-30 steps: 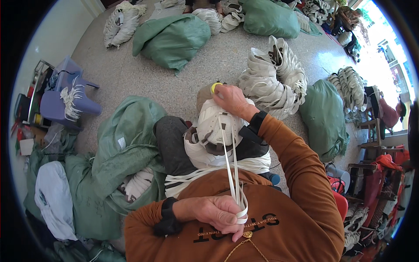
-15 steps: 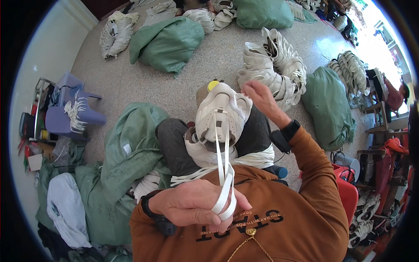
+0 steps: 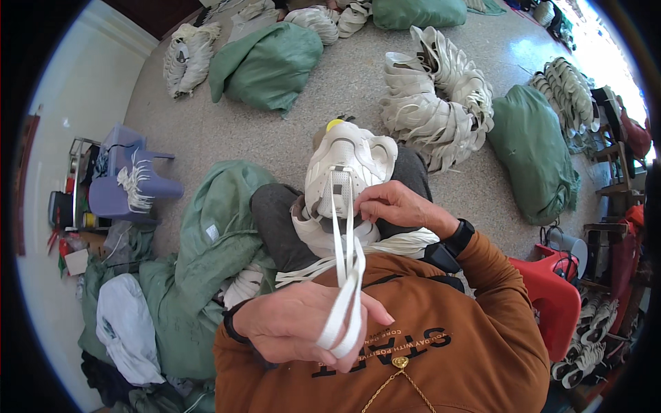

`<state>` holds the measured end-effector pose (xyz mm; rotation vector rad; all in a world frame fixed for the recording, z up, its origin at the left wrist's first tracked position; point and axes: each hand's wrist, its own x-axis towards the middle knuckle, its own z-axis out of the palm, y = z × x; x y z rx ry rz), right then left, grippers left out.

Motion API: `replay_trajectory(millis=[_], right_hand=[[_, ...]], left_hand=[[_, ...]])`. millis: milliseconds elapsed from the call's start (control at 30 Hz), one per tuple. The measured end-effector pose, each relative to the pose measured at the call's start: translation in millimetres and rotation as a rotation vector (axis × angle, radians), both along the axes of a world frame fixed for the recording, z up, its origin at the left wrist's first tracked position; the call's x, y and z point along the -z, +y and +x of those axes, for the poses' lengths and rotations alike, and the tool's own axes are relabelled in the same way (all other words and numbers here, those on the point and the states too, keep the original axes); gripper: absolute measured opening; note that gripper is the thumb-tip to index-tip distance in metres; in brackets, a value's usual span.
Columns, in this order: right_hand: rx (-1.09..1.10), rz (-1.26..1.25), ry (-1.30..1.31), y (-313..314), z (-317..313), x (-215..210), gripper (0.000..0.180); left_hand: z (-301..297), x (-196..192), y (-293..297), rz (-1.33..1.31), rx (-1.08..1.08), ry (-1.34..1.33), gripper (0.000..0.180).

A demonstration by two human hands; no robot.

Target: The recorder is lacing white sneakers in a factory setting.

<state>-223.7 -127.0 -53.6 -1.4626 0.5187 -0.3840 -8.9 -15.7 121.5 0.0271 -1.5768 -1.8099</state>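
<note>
A white shoe upper point(image 3: 348, 157) sits over my lap between my knees, with a white shoelace point(image 3: 340, 261) running from its eyelets toward me. My left hand point(image 3: 292, 323) is closed on the lace, which loops around the fingers and is drawn fairly taut. Beside the right edge of the shoe opening, next to the lace, is my right hand point(image 3: 398, 208), its fingers curled and tips together; what they pinch, if anything, is too small to make out. Another pale shoe upper point(image 3: 323, 237) lies beneath the first one. A bundle of loose white laces point(image 3: 406, 242) lies across my lap.
Green sacks point(image 3: 268, 65) and a ring of stacked white uppers point(image 3: 441, 110) rest on the floor ahead. At the left stands a purple stool point(image 3: 113, 193) bearing white laces. A red chair point(image 3: 547, 303) is close on my right; another green sack point(image 3: 210, 241) touches my left side.
My right hand has come from the far right side of the shoe back toward me, beside the lace. My left hand keeps hold of the lace and has shifted slightly left.
</note>
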Motion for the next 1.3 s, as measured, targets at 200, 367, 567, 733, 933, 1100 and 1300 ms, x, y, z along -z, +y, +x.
replay_trajectory(millis=[200, 367, 567, 733, 933, 1100, 1300], right_hand=[[-0.012, 0.098, 0.015, 4, 13, -6, 0.025], [0.167, 0.374, -0.076, 13, 27, -8, 0.027], [0.498, 0.363, -0.144, 27, 32, -13, 0.032], [0.348, 0.439, -0.151, 40, 33, -25, 0.040], [0.503, 0.481, -0.111, 37, -1, 3, 0.030], [0.083, 0.330, -0.104, 48, 14, -2, 0.026], [-0.189, 0.214, -0.055, 65, 17, 15, 0.025]], left_hand=[[-23, 15, 7, 0.035, 0.075, 0.016, 0.021], [-42, 27, 12, -0.013, 0.018, 0.016, 0.014], [-42, 26, 8, -0.066, 0.057, 0.030, 0.015], [-48, 24, 6, -0.178, 0.100, -0.041, 0.016], [-40, 26, 12, -0.124, 0.033, 0.028, 0.016], [-44, 27, 8, -0.112, 0.062, 0.033, 0.016], [-37, 22, 10, -0.094, 0.032, -0.020, 0.016]])
